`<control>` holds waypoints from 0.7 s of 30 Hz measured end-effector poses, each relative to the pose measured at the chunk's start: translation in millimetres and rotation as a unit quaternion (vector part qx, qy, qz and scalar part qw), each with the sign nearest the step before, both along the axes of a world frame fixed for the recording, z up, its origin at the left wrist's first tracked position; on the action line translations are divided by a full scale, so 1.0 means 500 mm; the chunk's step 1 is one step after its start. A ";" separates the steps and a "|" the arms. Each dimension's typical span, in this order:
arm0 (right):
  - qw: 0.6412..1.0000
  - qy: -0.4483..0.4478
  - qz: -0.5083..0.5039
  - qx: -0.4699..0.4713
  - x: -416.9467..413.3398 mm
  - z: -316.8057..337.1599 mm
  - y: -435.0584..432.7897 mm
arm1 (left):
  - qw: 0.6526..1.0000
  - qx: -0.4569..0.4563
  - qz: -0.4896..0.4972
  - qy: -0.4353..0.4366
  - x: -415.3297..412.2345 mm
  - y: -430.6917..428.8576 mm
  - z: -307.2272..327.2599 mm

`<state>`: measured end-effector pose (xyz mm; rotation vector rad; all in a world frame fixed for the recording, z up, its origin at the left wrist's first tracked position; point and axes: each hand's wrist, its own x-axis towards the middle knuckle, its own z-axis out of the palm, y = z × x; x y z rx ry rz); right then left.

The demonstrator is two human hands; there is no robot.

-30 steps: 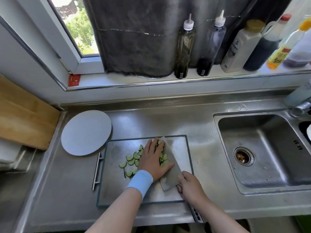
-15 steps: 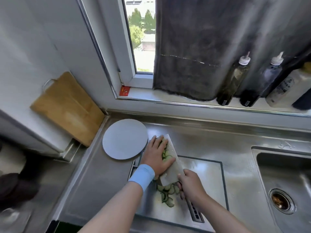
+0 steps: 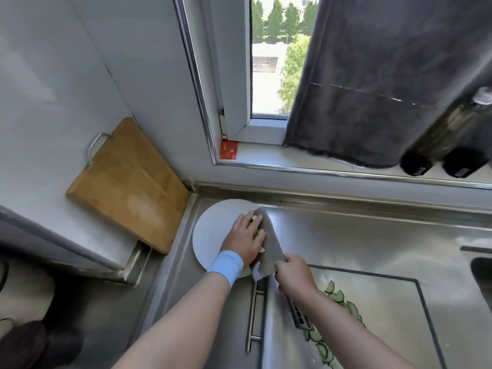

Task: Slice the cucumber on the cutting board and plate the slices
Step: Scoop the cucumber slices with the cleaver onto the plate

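While the left hand [image 3: 243, 237] lies palm-down with its fingers straight and close together, I see on my feed that they press a small heap of cucumber slices [image 3: 257, 231] against the flat of the cleaver [image 3: 270, 243]. That forearm reaches up from the lower left, and a light blue wristband [image 3: 226, 265] sits at the wrist. The right hand [image 3: 294, 272] has its fingers curled tight round the cleaver where blade meets handle. The dark end of the handle sticks out beneath the wrist. This hand holds the blade tilted, tip pointing away from me, over the right part of the white plate [image 3: 210, 235]. From here I cannot tell whether the slices or the blade touch the plate. The plate rests on the steel counter [image 3: 346, 230], just beside the near-left corner of the cutting board [image 3: 386, 315], whose bar handle [image 3: 253, 315] faces the plate. A row of half-moon slices [image 3: 338, 296] lies on that board, partly hidden under the right forearm. To the left a wooden board [image 3: 127, 187] leans against the wall. On the sill behind, a red packet [image 3: 229, 149] lies at the corner, a grey curtain [image 3: 372, 89] hangs down, and dark bottles [image 3: 439, 155] stand at the right.
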<state>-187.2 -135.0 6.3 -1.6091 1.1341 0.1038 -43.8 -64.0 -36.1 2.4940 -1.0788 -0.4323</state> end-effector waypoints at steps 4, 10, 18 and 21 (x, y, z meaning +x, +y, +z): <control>0.999 0.022 0.003 -0.044 0.011 -0.005 -0.001 | 0.999 0.029 -0.002 -0.026 0.025 0.022 -0.032; 0.996 0.038 0.026 -0.071 0.015 -0.003 -0.003 | 0.999 -0.015 0.020 -0.048 0.025 0.046 -0.035; 0.995 0.036 0.023 -0.088 0.040 0.012 0.001 | 0.992 0.094 -0.030 -0.083 0.008 0.062 -0.052; 0.994 0.036 0.027 -0.096 0.036 0.018 0.000 | 0.990 0.121 0.006 -0.079 0.032 0.078 -0.050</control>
